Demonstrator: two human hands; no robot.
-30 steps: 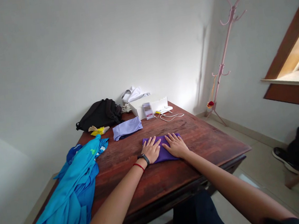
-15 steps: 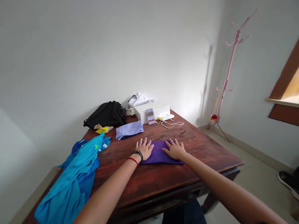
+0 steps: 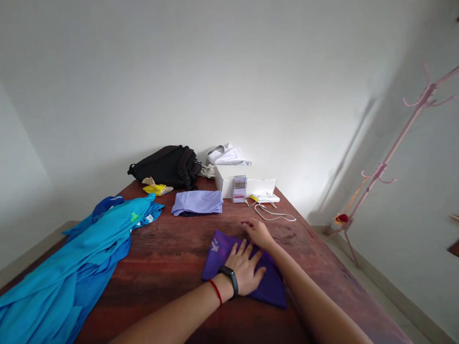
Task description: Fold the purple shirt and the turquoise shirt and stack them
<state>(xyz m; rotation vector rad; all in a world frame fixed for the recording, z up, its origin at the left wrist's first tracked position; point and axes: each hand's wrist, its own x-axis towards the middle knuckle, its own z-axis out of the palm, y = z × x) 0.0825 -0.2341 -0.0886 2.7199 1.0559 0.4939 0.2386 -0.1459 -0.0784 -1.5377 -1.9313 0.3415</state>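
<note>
1. Purple cloth [image 3: 269,288], turned from its squarer position half a second ago: is lying askew, folded, beneath the left hand [image 3: 243,268]
2. Left hand: is pressing flat across the purple cloth's middle, fingers and thumb spread
3. Right hand [image 3: 258,233], having left its flat place there: is curling its fingers at the cloth's far edge; whether they are pinching anything, I cannot tell
4. Lilac cloth [image 3: 198,202], folded: is lying beyond the left hand, to its left
5. Blue garments [image 3: 78,251]: are sprawling well left of both hands
</note>
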